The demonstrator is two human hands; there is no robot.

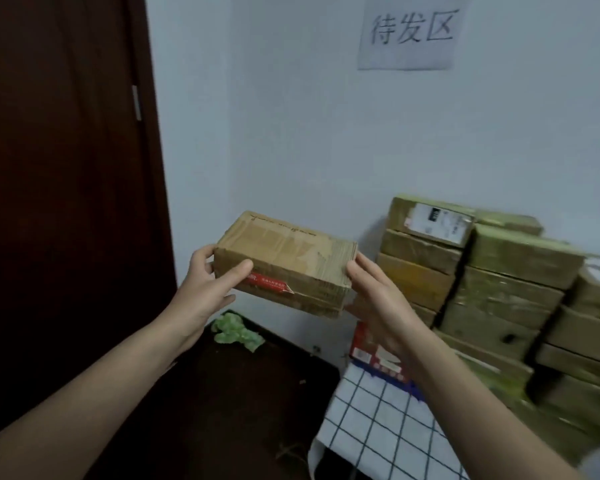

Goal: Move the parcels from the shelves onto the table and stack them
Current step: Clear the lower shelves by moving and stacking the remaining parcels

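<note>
We see a cloth-covered table (371, 420) (white, with a dark grid) bearing stacked, taped cardboard parcels (499, 292) and a red carton (364, 348); on the dark floor (239, 393) lies crumpled green wrap (236, 332).

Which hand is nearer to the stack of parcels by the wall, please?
Right. The right hand grips the carried parcel's end beside the stack; the left hand holds its opposite end, farther left.

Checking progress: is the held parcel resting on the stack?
No; left hand and right hand hold the parcel clear of the stack.

A parcel (284, 263) is left of the stacked parcels (499, 289) on the table (371, 420).
</note>
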